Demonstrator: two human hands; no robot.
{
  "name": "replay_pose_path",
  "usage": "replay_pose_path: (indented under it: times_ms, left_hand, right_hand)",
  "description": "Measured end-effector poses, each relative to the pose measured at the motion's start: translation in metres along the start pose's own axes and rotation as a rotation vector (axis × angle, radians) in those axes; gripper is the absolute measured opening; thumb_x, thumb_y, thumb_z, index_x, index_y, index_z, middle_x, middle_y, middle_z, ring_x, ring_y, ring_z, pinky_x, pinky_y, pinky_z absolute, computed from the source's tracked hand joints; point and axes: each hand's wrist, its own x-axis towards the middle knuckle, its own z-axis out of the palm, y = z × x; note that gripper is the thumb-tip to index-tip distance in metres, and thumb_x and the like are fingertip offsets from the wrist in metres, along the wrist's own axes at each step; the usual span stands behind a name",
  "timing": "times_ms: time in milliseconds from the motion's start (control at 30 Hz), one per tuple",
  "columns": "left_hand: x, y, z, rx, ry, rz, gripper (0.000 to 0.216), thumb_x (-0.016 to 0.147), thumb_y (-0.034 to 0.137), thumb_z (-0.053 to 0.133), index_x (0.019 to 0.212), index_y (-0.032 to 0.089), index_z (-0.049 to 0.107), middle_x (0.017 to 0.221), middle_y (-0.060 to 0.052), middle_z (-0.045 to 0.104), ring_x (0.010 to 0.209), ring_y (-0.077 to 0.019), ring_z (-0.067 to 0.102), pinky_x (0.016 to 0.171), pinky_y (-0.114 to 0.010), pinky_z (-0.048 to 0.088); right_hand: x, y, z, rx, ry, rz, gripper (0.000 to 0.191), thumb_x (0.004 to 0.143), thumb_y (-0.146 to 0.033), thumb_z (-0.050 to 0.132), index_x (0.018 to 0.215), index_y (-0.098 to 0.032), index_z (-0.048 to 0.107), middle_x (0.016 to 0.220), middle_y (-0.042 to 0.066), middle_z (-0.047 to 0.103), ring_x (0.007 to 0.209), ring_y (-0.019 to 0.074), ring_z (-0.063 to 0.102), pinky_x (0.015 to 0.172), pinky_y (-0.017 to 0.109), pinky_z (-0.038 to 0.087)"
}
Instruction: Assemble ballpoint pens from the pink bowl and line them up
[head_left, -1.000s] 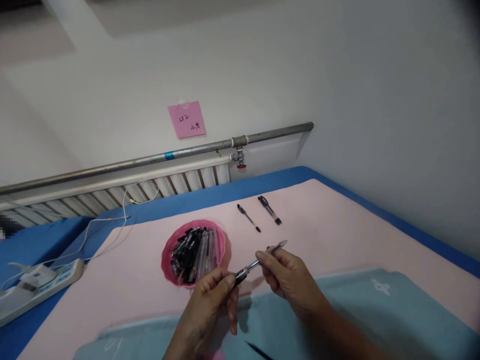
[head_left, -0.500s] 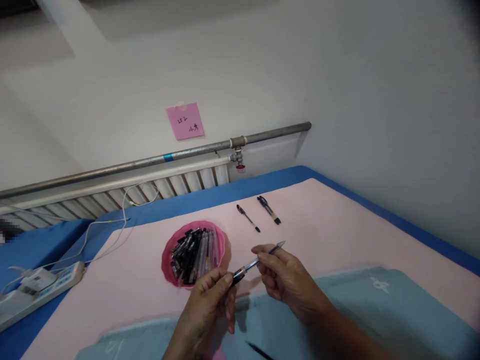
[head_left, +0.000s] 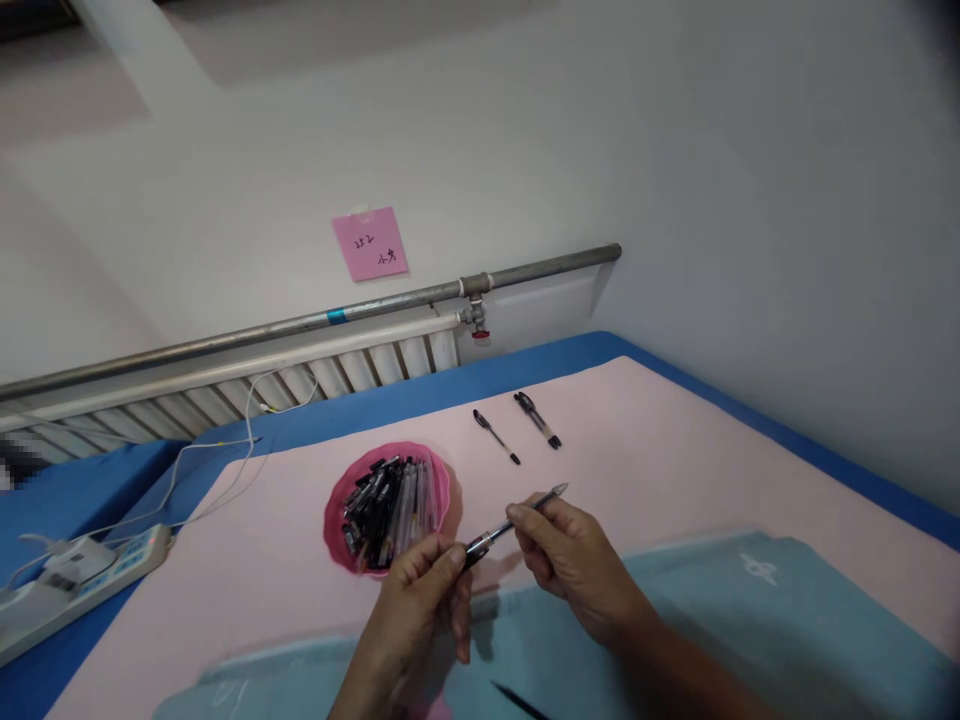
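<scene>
Both of my hands hold one pen [head_left: 496, 530] above the pink cloth [head_left: 675, 440]. My left hand [head_left: 420, 600] pinches its black end between thumb and fingers. My right hand [head_left: 574, 565] is closed round the barrel near the pointed tip, which sticks out up and to the right. Just left of my hands stands a pink bowl [head_left: 337, 520] filled with several pens and pen parts. Two black pens [head_left: 495, 436] [head_left: 538, 419] lie side by side farther back on the pink cloth.
A light blue cloth [head_left: 750, 640] covers the near part of the surface, with a thin black part [head_left: 517, 702] on it. A white power strip [head_left: 67, 585] with cables lies at the left on the blue cover. A radiator and pipe run along the wall, under a pink note [head_left: 370, 243].
My hands have stayed almost in place with the pen. The right hand's fingers have shifted slightly along the barrel.
</scene>
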Motion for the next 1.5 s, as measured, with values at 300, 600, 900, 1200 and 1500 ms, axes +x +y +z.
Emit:
replay_pose_path:
  times_ms: [300,600,900,1200,1500]
  left_hand:
    - [-0.003,0.005,0.005,-0.011,0.014,-0.031,0.032,0.071,0.042,0.064,0.06,0.014,0.054,0.041,0.004,0.048,0.028,-0.0053,0.037,0.028,-0.017,0.033]
    - [-0.004,0.01,-0.007,-0.096,0.073,-0.027,0.029,0.069,0.038,0.068,0.062,0.015,0.052,0.048,0.006,0.05,0.027,-0.0035,0.037,0.025,-0.016,0.032]
    - [-0.001,0.011,-0.016,-0.116,0.11,0.037,0.03,0.071,0.04,0.066,0.064,0.015,0.051,0.047,0.007,0.05,0.029,-0.0033,0.037,0.026,-0.015,0.032]
    - [-0.004,0.015,-0.009,-0.138,0.073,0.028,0.031,0.068,0.041,0.068,0.066,0.014,0.052,0.047,0.006,0.05,0.029,-0.003,0.037,0.028,-0.015,0.03]
    - [-0.006,0.018,-0.008,-0.16,0.091,0.028,0.032,0.069,0.042,0.067,0.07,0.012,0.055,0.049,0.004,0.051,0.029,-0.0041,0.038,0.027,-0.017,0.03]
  right_hand:
    - [-0.005,-0.002,0.003,0.121,-0.013,-0.022,0.02,0.066,-0.032,0.068,0.066,-0.017,0.055,0.053,-0.006,0.054,0.037,0.0036,0.041,0.031,0.015,0.021]
    - [0.003,-0.012,-0.013,0.212,0.133,-0.116,0.022,0.063,-0.032,0.07,0.06,-0.016,0.054,0.044,-0.007,0.049,0.032,0.0027,0.036,0.028,0.014,0.019]
    - [-0.002,-0.031,-0.021,0.271,0.179,-0.217,0.019,0.061,-0.029,0.071,0.062,-0.016,0.056,0.052,-0.004,0.053,0.035,0.0035,0.038,0.029,0.016,0.019]
    - [-0.003,-0.028,-0.021,0.276,0.159,-0.203,0.016,0.063,-0.027,0.068,0.064,-0.017,0.056,0.051,-0.006,0.052,0.035,0.0035,0.037,0.028,0.017,0.018]
    - [-0.001,-0.023,-0.02,0.26,0.118,-0.174,0.016,0.064,-0.026,0.069,0.065,-0.017,0.057,0.053,-0.005,0.052,0.035,0.0039,0.038,0.027,0.016,0.019]
